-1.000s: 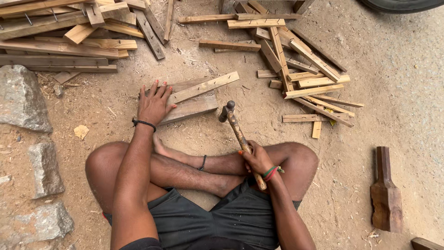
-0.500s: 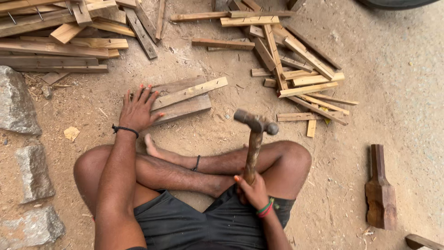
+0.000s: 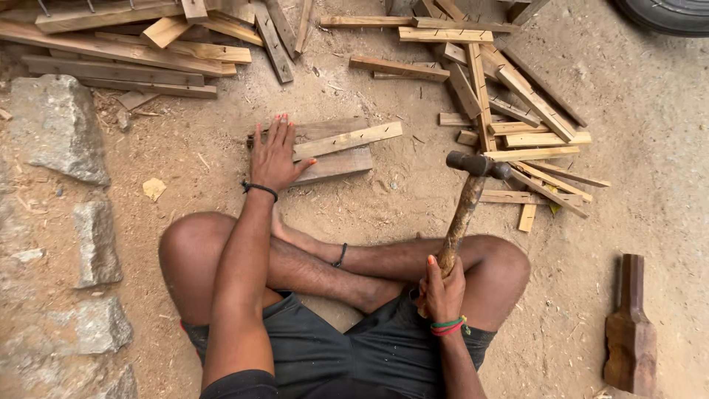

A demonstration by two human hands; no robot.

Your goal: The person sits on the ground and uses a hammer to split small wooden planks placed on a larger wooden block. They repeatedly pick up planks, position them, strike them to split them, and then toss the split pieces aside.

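My left hand lies flat, fingers spread, on the wooden slats; my right hand grips the hammer, raised right of them.

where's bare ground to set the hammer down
Bare dirt lies between the flat boards under the left hand and the scattered slat pile, ahead of the knees. More shows right of the right knee, before the wooden block. The top-left plank stack and the slat pile are crowded.

Tyre cut by top edge; hammer handle's end inside right hand — unseen
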